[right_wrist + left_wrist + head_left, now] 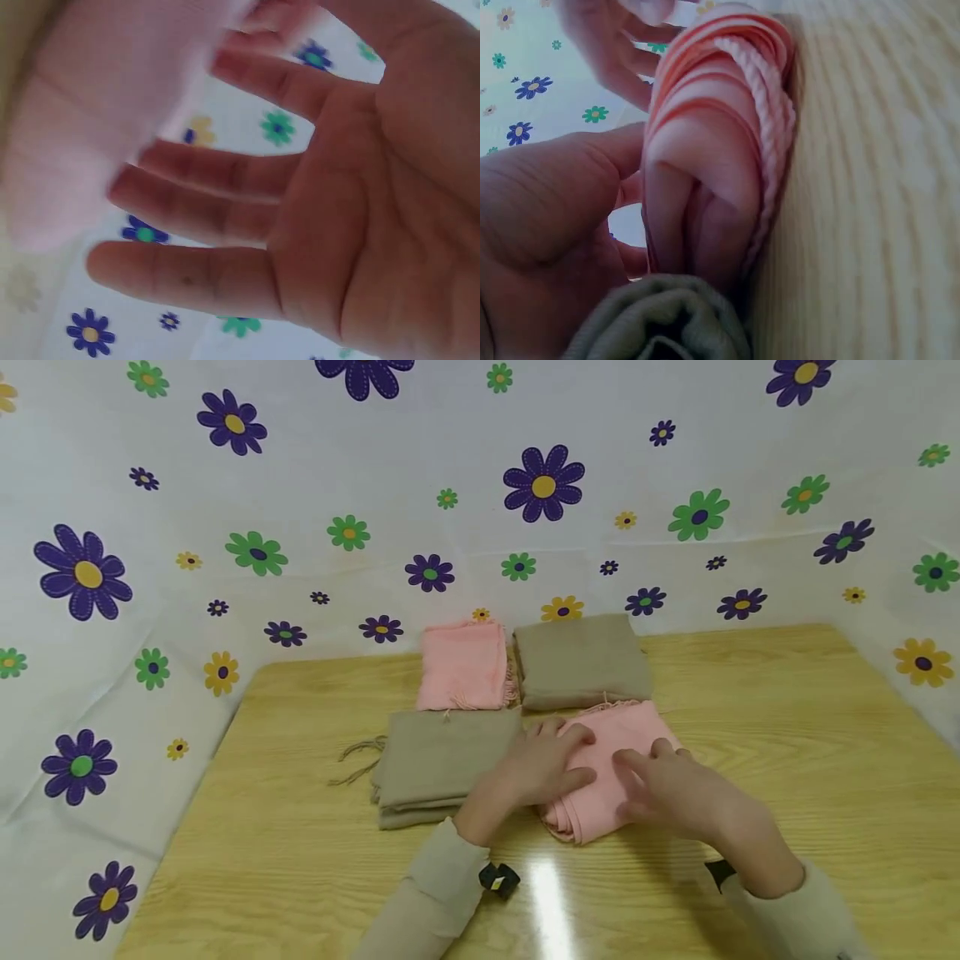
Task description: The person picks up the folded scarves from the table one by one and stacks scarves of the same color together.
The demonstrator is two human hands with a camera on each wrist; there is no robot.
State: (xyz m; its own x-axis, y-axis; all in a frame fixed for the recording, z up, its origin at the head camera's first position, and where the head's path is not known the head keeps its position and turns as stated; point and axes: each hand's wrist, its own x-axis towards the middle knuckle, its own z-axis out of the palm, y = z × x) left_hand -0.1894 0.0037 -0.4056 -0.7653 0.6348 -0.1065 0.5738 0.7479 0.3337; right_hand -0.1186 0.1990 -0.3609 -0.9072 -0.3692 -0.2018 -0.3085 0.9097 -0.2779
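Pale cream sleeves [448, 870], black left wrist piece [508, 880], small yellowish mark [497, 884], black right wrist piece [720, 872]

Left hand [542, 766]: fingers parted and lightly bent, thumb [577, 778] directed toward the right hand [675, 792]. Right hand: positioned apart from the left, fingers extended, little finger [187, 277] separated from the others. Left forearm [431, 889] and right forearm [798, 906]: sleeved, converging toward the hands.

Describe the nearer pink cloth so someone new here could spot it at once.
Start at the wooden table in front of the flowered backdrop. In the front row, right of the front taupe cloth, lies the nearer pink cloth, folded. It is the only pink one in front: the other pink cloth sits back left, beside the rear taupe cloth.
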